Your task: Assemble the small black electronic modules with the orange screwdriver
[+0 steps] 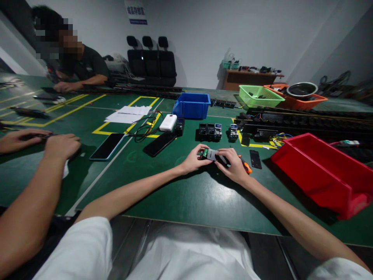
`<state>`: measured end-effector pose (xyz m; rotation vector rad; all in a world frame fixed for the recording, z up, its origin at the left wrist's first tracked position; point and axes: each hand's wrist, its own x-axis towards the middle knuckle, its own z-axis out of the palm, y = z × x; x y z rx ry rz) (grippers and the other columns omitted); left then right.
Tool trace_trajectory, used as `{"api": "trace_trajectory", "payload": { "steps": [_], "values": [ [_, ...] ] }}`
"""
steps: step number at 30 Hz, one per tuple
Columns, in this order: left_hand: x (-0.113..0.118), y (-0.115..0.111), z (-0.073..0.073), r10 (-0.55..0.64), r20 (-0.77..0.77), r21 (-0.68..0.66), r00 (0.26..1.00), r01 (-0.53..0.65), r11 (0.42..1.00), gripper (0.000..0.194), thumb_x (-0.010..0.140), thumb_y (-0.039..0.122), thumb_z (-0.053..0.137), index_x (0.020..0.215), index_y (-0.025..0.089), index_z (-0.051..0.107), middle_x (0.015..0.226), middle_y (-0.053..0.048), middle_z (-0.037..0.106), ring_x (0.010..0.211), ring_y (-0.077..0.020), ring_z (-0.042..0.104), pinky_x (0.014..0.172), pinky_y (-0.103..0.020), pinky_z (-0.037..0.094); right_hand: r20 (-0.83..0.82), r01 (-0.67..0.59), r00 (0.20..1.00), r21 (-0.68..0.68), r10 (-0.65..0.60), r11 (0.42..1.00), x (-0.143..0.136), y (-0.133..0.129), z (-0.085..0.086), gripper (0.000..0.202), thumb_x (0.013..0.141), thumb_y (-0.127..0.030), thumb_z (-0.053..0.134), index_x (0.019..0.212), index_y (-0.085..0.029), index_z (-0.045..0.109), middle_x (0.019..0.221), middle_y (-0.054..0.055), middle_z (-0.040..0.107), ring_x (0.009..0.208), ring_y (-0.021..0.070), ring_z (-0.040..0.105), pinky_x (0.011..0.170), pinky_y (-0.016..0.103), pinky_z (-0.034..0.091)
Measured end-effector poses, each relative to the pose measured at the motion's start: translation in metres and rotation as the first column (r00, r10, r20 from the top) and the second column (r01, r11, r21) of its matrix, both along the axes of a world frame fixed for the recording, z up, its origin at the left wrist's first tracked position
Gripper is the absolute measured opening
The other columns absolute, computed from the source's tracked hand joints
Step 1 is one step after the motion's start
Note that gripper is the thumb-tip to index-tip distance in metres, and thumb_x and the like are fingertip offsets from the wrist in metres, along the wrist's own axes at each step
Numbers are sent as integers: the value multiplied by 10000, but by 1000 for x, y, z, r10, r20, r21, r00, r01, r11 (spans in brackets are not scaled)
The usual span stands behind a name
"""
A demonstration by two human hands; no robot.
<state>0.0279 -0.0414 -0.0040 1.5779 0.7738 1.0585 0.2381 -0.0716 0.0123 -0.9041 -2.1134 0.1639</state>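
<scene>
Between my two hands, just above the green table, is a small electronic module [212,154] with a grey and black casing and a green circuit board at its left end. My left hand [192,160] pinches the circuit-board end. The fingers of my right hand [234,165] close round the black end, partly hiding it. Behind the right hand shows an orange and black tool handle [247,166], its other end out of sight. A flat black plate [255,159] lies to the right. Just beyond my hands stand several similar small modules [210,132] in a row, with one more module [233,132] apart.
A red bin [316,175] stands at the right, a blue bin [192,105] farther back. Phones [159,144], a white power bank [168,122], cables and papers [128,114] lie left of centre. A co-worker's hands [58,146] work close at the left; another person sits across.
</scene>
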Motion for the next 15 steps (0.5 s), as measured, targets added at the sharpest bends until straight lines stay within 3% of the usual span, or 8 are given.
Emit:
{"api": "trace_trajectory", "payload": {
  "steps": [8, 15],
  "values": [
    [1, -1, 0, -66, -17, -12, 998, 65, 998, 495, 746, 312, 723, 1182, 185, 526, 1180, -83, 565, 1115, -219, 553, 900, -308, 474, -28, 14, 999, 0, -14, 1000, -2, -3, -1, 276, 861, -258, 599, 1133, -243, 558, 1111, 104, 629, 1042, 279, 562, 892, 479, 477],
    [2, -3, 3, -89, 1, 2, 996, 89, 996, 476, 738, 326, 730, 1153, 186, 541, 1163, -71, 559, 1044, -191, 572, 860, -279, 489, -14, 11, 1000, 6, -11, 1000, -7, -6, -5, 286, 885, -268, 585, 1165, -237, 540, 1159, 123, 601, 1088, 281, 550, 925, 499, 476]
  ]
}}
